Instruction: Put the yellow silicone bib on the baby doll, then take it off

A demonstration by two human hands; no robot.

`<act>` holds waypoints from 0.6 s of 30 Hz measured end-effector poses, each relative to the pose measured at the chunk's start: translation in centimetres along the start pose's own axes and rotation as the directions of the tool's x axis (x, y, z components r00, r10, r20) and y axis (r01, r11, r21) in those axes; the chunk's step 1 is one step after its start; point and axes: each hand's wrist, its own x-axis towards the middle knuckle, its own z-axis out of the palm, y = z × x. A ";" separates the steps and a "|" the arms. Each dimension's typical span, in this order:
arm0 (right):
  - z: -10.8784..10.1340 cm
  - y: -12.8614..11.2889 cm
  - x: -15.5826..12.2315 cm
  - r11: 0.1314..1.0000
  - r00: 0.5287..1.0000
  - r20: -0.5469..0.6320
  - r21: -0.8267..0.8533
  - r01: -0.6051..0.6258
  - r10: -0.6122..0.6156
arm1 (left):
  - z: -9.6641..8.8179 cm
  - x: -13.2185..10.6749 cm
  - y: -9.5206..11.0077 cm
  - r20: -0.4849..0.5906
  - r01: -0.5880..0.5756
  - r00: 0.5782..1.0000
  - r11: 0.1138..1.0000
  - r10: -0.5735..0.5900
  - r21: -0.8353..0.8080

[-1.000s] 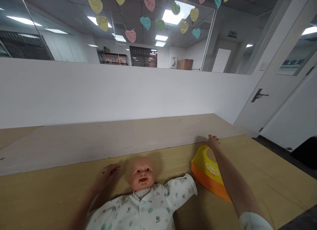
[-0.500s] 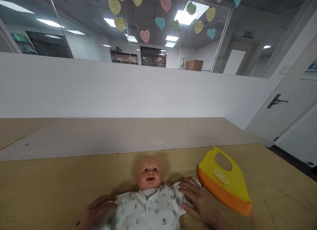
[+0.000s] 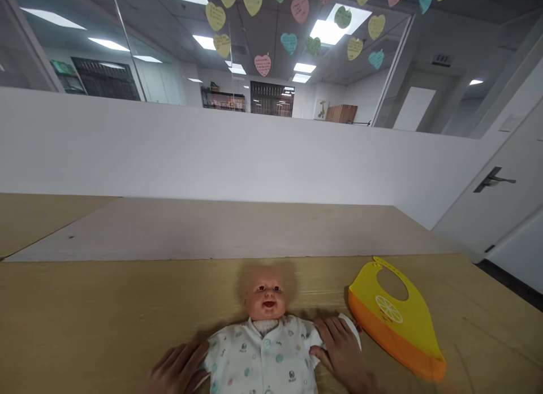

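Note:
A baby doll (image 3: pixel 266 304) lies face up at the near side of the table, in a white long-sleeved top (image 3: pixel 263 354) with small coloured prints and snaps down the front. At the left of the picture, my left hand (image 3: pixel 180 368) is closed over one sleeve, fingers together and thumb below. My right hand (image 3: pixel 341 349) is curled round the opposite sleeve, thumb apart from the fingers. White cuffs show beyond both hands. The doll's lower body is outside the view.
A yellow and orange bib (image 3: pixel 394 320) with a citrus-slice print lies on the wooden table (image 3: pixel 85 320) right of my right hand. Behind stands a white wall (image 3: pixel 254 156) with a window above. A door with a handle (image 3: pixel 494 180) is at the right.
Both hands have closed further over the sleeves, the right one shifting slightly outward. The whole view has swung a little, so the doll and bib appear further right.

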 end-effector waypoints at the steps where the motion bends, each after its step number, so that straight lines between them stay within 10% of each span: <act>1: 0.1 -0.2 -0.1 1.000 1.000 -0.006 -0.008 -0.023 0.023 | 0.1 0.2 0.1 -0.021 0.014 1.000 1.000 -0.014 0.001; 18: 2.4 0.5 0.9 0.989 0.993 0.073 -0.115 -0.088 0.097 | -0.7 5.3 0.6 0.003 0.088 0.996 0.992 -0.089 0.094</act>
